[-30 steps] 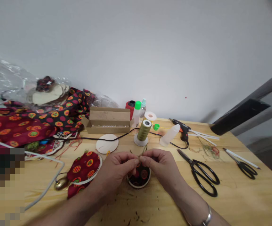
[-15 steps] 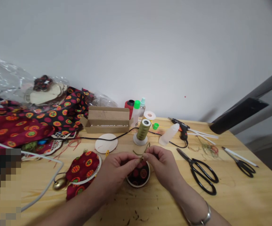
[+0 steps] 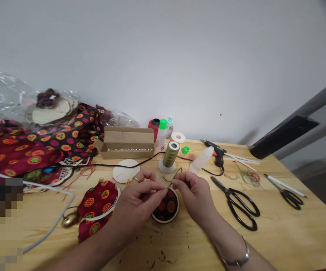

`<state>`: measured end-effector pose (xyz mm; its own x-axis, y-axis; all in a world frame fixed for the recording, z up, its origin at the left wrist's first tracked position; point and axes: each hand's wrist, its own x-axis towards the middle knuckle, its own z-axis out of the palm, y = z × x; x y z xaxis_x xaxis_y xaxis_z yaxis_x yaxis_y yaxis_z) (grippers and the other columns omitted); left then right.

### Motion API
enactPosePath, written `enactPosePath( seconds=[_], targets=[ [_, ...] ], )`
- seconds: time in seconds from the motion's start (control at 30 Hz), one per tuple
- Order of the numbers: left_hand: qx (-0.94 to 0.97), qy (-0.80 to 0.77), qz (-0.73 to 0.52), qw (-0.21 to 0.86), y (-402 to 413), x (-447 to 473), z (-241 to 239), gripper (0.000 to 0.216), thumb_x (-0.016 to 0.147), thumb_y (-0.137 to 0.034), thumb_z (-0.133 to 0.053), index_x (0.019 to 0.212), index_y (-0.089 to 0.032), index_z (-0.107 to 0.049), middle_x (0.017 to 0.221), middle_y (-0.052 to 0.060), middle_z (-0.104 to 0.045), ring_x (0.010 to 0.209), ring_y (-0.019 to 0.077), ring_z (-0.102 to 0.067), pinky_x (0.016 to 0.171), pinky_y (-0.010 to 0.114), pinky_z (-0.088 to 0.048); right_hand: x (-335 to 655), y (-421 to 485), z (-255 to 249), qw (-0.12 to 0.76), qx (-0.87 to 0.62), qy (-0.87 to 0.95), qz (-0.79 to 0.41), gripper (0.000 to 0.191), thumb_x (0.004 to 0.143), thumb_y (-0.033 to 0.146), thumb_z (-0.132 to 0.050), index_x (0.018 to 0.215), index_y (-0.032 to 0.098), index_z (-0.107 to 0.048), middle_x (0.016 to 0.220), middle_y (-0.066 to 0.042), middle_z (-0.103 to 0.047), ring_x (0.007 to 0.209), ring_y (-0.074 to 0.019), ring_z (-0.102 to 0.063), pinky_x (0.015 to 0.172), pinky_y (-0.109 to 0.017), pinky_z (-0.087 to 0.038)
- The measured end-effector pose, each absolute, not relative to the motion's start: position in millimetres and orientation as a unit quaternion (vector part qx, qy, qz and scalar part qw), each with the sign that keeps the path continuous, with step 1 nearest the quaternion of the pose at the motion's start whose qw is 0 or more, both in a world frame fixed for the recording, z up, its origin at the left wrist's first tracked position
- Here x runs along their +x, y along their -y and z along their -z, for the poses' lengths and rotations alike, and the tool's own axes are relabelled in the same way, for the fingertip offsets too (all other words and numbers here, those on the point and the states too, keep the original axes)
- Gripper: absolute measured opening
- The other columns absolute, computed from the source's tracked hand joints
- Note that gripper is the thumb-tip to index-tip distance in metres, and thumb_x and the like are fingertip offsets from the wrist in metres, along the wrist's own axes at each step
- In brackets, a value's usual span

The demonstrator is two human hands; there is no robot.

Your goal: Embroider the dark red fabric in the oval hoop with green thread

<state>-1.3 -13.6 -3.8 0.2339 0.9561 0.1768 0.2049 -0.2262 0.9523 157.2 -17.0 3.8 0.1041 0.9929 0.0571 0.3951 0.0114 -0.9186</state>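
Observation:
My left hand (image 3: 140,195) and my right hand (image 3: 192,194) meet above a small round piece covered in dark patterned fabric (image 3: 166,207) on the wooden table (image 3: 278,233). Both hands pinch a thin olive thread (image 3: 173,177) that loops up between the fingertips. The olive thread spool (image 3: 170,155) stands upright just behind the hands. A ring shows on my left hand and a bracelet on my right wrist.
Large black scissors (image 3: 238,205) lie right of my hands, smaller scissors (image 3: 288,194) farther right. A glue gun (image 3: 215,152), a squeeze bottle (image 3: 201,160), a cardboard box (image 3: 126,143), a white disc (image 3: 126,171) and red patterned fabric (image 3: 16,150) sit behind and left.
Both hands have drawn a little apart and lifted off the round piece, showing more of it. The thread loop now stands higher between the fingertips.

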Motion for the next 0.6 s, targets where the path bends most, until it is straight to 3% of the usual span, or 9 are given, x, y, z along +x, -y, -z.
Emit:
enactPosePath(
  seconds=[0.1, 0.3, 0.43, 0.5, 0.53, 0.6],
  targets=[
    [0.723, -0.385, -0.408, 0.404, 21, 2, 5, 0.014, 0.078, -0.016, -0.055, 0.076, -0.019, -0.068, 0.064, -0.001, -0.056, 0.059, 0.0099, -0.055, 0.054, 0.019, -0.044, 156, 16, -4, 0.435, -0.605, 0.536, -0.396, 0.013, 0.072, 0.021, -0.054, 0.060, 0.017, -0.055, 0.051, 0.003, -0.053, 0.051, -0.0105, -0.047, 0.051, -0.020, -0.039],
    [0.800, -0.339, -0.413, 0.273, 30, 5, 17, 0.019, 0.077, -0.007, -0.053, 0.082, -0.019, -0.067, 0.071, 0.002, -0.056, 0.065, 0.0104, -0.055, 0.057, 0.019, -0.044, 153, 16, -1, 0.433, -0.600, 0.511, -0.438, 0.014, 0.070, 0.021, -0.055, 0.057, 0.016, -0.054, 0.051, 0.003, -0.052, 0.050, -0.0098, -0.046, 0.051, -0.020, -0.038],
    [0.776, -0.349, -0.442, 0.284, 29, 5, 13, 0.018, 0.075, -0.008, -0.055, 0.079, -0.020, -0.068, 0.070, 0.001, -0.055, 0.063, 0.0098, -0.055, 0.056, 0.019, -0.044, 154, 15, 1, 0.440, -0.594, 0.519, -0.429, 0.012, 0.070, 0.021, -0.056, 0.059, 0.016, -0.054, 0.052, 0.003, -0.051, 0.051, -0.0099, -0.045, 0.051, -0.020, -0.039],
    [0.733, -0.385, -0.454, 0.328, 26, 4, 8, 0.015, 0.075, -0.012, -0.057, 0.074, -0.021, -0.069, 0.075, 0.003, -0.057, 0.072, 0.0121, -0.057, 0.060, 0.020, -0.046, 155, 15, 2, 0.447, -0.586, 0.519, -0.433, 0.011, 0.069, 0.021, -0.057, 0.060, 0.016, -0.055, 0.052, 0.003, -0.053, 0.051, -0.0100, -0.046, 0.051, -0.021, -0.039],
    [0.703, -0.411, -0.442, 0.375, 24, 4, 5, 0.013, 0.074, -0.015, -0.058, 0.070, -0.021, -0.069, 0.082, 0.005, -0.061, 0.085, 0.0160, -0.058, 0.063, 0.022, -0.047, 155, 14, 2, 0.450, -0.583, 0.520, -0.433, 0.011, 0.069, 0.022, -0.057, 0.060, 0.016, -0.055, 0.053, 0.003, -0.053, 0.051, -0.0101, -0.047, 0.051, -0.021, -0.039],
    [0.645, -0.436, -0.401, 0.483, 20, 4, 0, 0.017, 0.075, -0.021, -0.059, 0.061, -0.021, -0.068, 0.076, 0.006, -0.064, 0.112, 0.0221, -0.047, 0.073, 0.024, -0.047, 156, 14, 1, 0.450, -0.579, 0.528, -0.428, 0.011, 0.069, 0.021, -0.058, 0.060, 0.016, -0.056, 0.053, 0.003, -0.054, 0.052, -0.0102, -0.048, 0.051, -0.021, -0.040]
  ],
)
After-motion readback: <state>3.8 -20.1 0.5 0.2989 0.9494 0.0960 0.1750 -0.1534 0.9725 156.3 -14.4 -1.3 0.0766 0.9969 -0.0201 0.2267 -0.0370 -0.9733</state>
